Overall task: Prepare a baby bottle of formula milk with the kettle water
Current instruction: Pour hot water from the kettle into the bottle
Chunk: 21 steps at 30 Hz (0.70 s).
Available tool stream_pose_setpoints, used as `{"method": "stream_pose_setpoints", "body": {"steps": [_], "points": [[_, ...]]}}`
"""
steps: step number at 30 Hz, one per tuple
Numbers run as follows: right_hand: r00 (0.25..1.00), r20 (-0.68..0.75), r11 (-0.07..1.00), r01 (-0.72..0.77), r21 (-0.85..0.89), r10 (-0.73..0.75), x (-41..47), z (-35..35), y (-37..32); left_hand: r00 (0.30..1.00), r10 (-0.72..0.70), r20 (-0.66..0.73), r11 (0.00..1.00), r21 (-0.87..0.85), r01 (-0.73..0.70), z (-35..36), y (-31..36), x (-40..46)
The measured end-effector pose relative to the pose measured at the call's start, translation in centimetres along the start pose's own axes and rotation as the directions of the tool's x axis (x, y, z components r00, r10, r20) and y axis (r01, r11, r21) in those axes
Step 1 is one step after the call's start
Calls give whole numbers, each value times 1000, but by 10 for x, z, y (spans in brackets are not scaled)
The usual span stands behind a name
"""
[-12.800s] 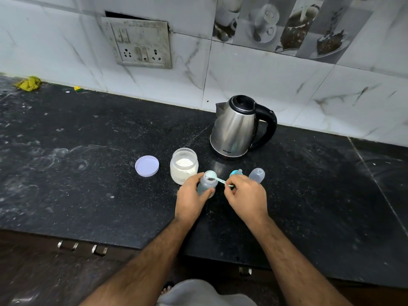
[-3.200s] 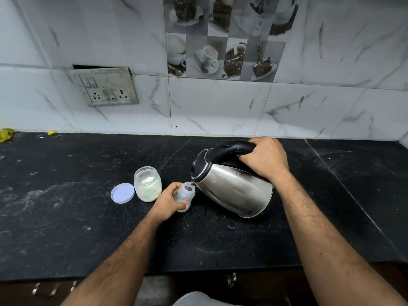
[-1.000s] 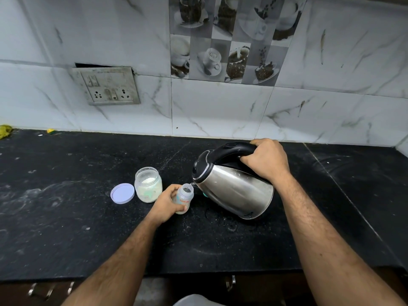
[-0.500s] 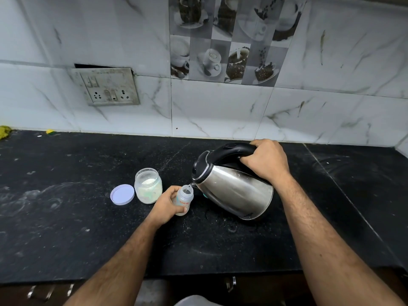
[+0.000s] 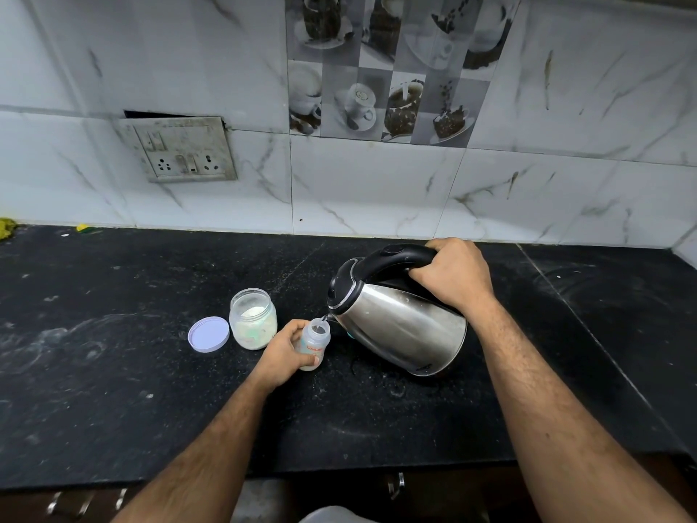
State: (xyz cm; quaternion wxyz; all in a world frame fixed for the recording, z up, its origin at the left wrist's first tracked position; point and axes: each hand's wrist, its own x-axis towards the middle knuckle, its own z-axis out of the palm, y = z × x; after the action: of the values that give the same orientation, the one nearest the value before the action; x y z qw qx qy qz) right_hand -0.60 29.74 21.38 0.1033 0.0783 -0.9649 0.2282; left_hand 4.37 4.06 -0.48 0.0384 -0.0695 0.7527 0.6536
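A small clear baby bottle (image 5: 315, 345) stands upright on the black counter (image 5: 113, 371), and my left hand (image 5: 283, 352) is wrapped around its left side. My right hand (image 5: 450, 275) grips the black handle of a steel kettle (image 5: 399, 326), which is tilted left with its spout right over the bottle's open mouth. A thin stream of water runs from the spout into the bottle. Left of the bottle stands an open glass jar (image 5: 253, 318) of white formula powder, with its lilac lid (image 5: 208, 334) lying flat beside it.
A tiled wall with a socket plate (image 5: 181, 151) backs the counter. Yellow scraps (image 5: 6, 227) lie at the far left against the wall. A bit of teal (image 5: 350, 335) shows behind the bottle under the kettle. Drawer handles (image 5: 394, 485) sit below the counter's front edge.
Since 12.8 s ago my right hand has dropped the scoop and taken up the kettle. Over the last second the kettle stays tilted over the bottle, almost still.
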Motion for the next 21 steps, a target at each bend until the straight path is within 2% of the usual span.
{"method": "stream_pose_setpoints", "body": {"steps": [21], "points": [[1000, 6, 1000, -5, -29, 5, -3, -1, -2, 1000, 0, 10, 999, -33, 0, 3, 6, -4]]}}
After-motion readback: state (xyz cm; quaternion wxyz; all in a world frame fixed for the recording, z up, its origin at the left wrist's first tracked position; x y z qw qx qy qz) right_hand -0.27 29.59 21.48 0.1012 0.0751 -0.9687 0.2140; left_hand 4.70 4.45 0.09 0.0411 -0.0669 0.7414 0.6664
